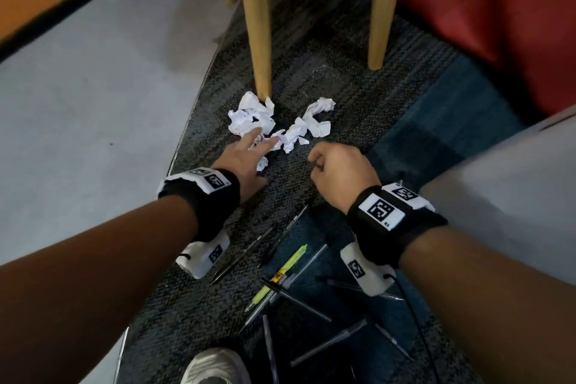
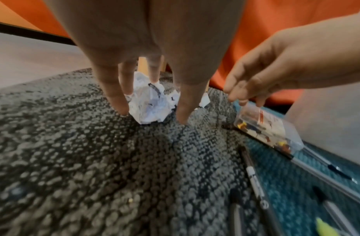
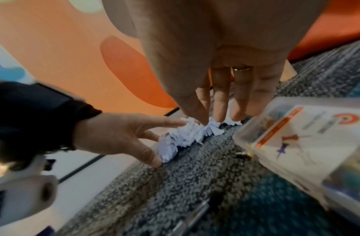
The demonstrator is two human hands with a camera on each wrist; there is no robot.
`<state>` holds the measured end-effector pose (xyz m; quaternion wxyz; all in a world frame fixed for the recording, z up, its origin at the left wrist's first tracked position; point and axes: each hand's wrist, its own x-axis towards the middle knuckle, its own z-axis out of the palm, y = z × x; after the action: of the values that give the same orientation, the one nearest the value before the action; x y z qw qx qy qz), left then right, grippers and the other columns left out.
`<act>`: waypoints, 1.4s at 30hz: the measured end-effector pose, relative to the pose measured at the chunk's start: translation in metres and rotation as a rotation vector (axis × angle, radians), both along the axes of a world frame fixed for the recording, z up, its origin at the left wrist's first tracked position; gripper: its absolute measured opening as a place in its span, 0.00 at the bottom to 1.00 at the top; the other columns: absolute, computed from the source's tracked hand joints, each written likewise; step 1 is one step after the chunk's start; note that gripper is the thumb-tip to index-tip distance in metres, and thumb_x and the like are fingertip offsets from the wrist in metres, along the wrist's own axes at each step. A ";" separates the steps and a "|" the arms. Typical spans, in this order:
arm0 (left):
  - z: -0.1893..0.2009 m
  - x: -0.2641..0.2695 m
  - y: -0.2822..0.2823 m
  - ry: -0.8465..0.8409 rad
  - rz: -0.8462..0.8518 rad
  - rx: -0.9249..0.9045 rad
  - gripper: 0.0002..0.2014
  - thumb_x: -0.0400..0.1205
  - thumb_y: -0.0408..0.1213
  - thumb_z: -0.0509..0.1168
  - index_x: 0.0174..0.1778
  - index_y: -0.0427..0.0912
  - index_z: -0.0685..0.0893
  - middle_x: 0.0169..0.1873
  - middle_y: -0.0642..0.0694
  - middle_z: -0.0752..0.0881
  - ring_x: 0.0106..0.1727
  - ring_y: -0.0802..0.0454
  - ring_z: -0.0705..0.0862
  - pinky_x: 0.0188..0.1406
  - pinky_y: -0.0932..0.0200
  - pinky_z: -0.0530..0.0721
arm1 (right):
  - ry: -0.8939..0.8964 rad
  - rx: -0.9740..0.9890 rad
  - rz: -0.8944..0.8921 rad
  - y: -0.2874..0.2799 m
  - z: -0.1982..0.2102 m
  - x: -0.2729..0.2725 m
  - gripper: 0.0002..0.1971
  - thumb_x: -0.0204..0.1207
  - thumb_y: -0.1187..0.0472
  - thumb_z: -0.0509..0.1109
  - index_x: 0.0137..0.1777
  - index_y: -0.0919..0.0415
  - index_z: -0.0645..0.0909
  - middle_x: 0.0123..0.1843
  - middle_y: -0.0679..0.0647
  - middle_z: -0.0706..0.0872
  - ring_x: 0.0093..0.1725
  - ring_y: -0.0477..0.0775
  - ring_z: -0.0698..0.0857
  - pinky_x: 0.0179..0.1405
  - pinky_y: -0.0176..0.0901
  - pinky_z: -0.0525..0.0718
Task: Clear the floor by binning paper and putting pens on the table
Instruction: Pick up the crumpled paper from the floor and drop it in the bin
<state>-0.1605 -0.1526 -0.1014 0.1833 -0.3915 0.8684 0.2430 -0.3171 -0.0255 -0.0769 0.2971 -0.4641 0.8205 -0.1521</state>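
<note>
My left hand (image 1: 241,159) is spread, holding nothing, fingertips at the crumpled paper (image 1: 252,117) mid-frame. Right hand (image 1: 339,171) is loosely curled and empty. I should scoop all the wads together, avoiding the pens (image 1: 280,277) lower down.

A clear plastic box of what look like push pins (image 3: 308,143) lies on the carpet (image 1: 343,72), below the wooden chair legs (image 1: 258,25); a shoe (image 1: 215,365) nearest the camera.

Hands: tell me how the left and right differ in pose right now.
The left hand has its fingers spread and straight, its fingertips at the crumpled paper; the right hand is loosely curled and short of that paper. The left hand is lower, near the carpet; the right hangs above it. Both hold nothing.
</note>
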 end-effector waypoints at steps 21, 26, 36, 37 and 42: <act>-0.009 0.023 0.019 0.061 0.181 0.057 0.17 0.72 0.40 0.74 0.55 0.46 0.79 0.67 0.41 0.62 0.60 0.37 0.76 0.59 0.50 0.78 | 0.254 0.127 0.181 -0.050 -0.049 -0.005 0.16 0.78 0.64 0.67 0.65 0.61 0.78 0.66 0.62 0.74 0.64 0.68 0.78 0.59 0.53 0.80; 0.000 0.021 0.020 0.084 0.199 0.068 0.15 0.72 0.39 0.73 0.52 0.47 0.79 0.69 0.42 0.65 0.63 0.37 0.76 0.59 0.50 0.78 | 0.190 0.054 0.088 -0.040 -0.041 -0.016 0.20 0.79 0.55 0.71 0.69 0.59 0.79 0.68 0.59 0.75 0.69 0.64 0.73 0.65 0.52 0.78; 0.050 -0.006 0.047 0.228 0.145 0.001 0.09 0.75 0.40 0.67 0.50 0.50 0.79 0.52 0.50 0.71 0.49 0.47 0.75 0.48 0.61 0.70 | 0.093 -0.011 -0.108 -0.009 -0.001 -0.030 0.19 0.81 0.52 0.68 0.69 0.57 0.80 0.64 0.59 0.85 0.64 0.64 0.80 0.64 0.53 0.80; 0.059 -0.010 0.052 0.247 0.136 -0.005 0.09 0.75 0.40 0.67 0.50 0.50 0.79 0.52 0.50 0.71 0.49 0.47 0.76 0.48 0.62 0.70 | 0.066 -0.043 -0.143 -0.004 0.005 -0.030 0.18 0.80 0.52 0.69 0.68 0.56 0.81 0.63 0.58 0.85 0.63 0.63 0.81 0.63 0.52 0.80; 0.117 -0.030 0.074 0.414 0.083 -0.050 0.10 0.75 0.39 0.69 0.51 0.49 0.82 0.53 0.49 0.74 0.50 0.49 0.76 0.44 0.67 0.64 | -0.095 -0.305 -0.314 0.031 0.054 -0.033 0.11 0.79 0.55 0.71 0.59 0.56 0.85 0.51 0.54 0.89 0.52 0.55 0.85 0.52 0.41 0.81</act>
<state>-0.1903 -0.0782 0.0157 -0.0188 -0.3733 0.8762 0.3041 -0.3497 0.0052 -0.0231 0.2346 -0.3627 0.8351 -0.3406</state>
